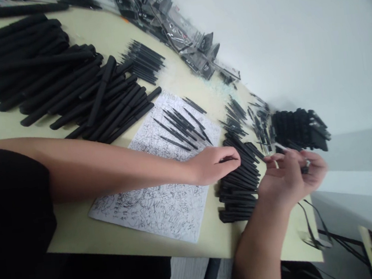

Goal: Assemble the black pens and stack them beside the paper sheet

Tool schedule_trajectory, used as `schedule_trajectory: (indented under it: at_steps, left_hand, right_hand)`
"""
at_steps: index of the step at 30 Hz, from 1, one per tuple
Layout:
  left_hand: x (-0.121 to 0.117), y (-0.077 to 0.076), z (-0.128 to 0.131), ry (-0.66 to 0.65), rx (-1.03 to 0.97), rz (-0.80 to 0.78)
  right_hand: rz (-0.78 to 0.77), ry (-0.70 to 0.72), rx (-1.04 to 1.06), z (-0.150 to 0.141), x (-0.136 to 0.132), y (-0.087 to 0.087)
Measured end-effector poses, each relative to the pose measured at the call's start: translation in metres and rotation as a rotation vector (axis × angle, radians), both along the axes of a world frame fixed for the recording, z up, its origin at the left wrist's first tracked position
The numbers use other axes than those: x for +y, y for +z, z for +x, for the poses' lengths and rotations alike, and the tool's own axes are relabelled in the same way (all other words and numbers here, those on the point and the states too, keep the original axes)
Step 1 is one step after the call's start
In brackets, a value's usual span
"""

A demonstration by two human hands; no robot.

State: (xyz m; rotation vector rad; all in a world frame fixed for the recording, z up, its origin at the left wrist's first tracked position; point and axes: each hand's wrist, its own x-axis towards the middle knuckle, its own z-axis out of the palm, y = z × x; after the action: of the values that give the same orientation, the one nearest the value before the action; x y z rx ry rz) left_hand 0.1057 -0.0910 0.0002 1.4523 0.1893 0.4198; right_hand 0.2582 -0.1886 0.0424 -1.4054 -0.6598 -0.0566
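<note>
My left hand reaches across a scribbled sheet of paper and pinches a thin black pen part at the top of a pile of short black pen barrels. My right hand hovers just right of that pile, palm up, fingers closed around a small thin pen part with a pale tip. Thin black refills lie loose on the paper.
A large heap of long black pens fills the left of the pale table. More thin refills, clear packets along the white wall, and a pile of black caps lie beyond. Cables hang off the right edge.
</note>
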Motion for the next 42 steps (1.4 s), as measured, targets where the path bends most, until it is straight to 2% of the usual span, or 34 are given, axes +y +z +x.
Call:
schedule_trajectory:
  at_steps: [13,18,23,42]
  left_hand:
    - [-0.0002,-0.0032,0.0017,-0.017,0.022,0.016]
    - [-0.0003,-0.0038,0.0022,-0.007,0.014,0.022]
    - [0.0005,-0.0066,0.0046,-0.017,0.014,0.011]
    - [0.0001,-0.0075,0.0046,0.011,-0.018,0.041]
  right_hand:
    - [0.176,-0.052,0.158,0.003,-0.0032,0.006]
    - [0.199,-0.087,0.17,0.0045,-0.0024,0.0051]
    - [0.24,-0.033,0.16,0.0057,-0.0036,0.0047]
    - [0.095,-0.071,0.152,0.0003,-0.0055,0.0065]
